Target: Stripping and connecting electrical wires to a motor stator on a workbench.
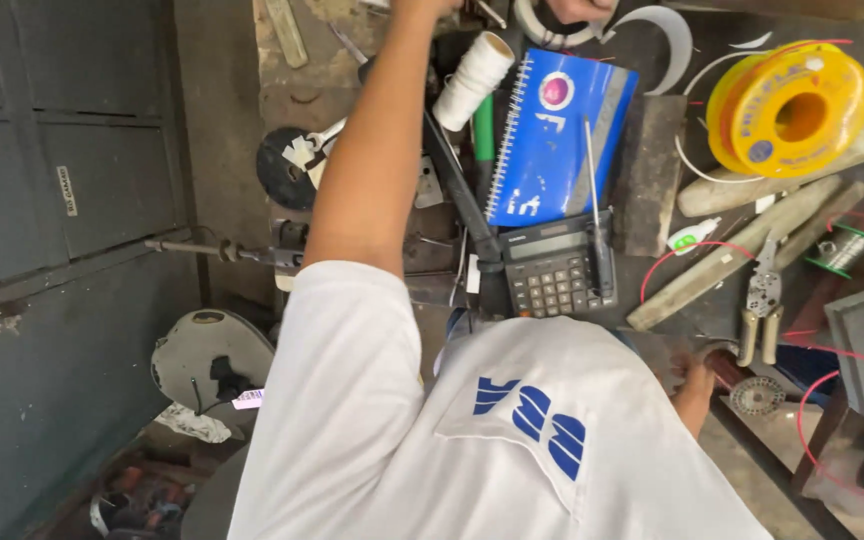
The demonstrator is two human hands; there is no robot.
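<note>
Here right hand (694, 385) pinches small gear-tipped rotor (749, 393), pliers (762, 300) just above (left hand's grip cannot tell).

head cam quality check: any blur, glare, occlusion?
Head view: image appears upside down; white shirt fills the lower centre. Lighting soft and even, mild sheen on the yellow spool. Bench clutter fairly sharp; left hand slightly soft; right hand cut off at the top edge.

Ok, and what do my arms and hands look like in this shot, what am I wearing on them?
The left arm comes out of a short white sleeve and is bare below it, with no watch or band showing. The right hand is bare, with no glove; its sleeve is hidden. The white shirt has a chest pocket with blue marks.
</note>
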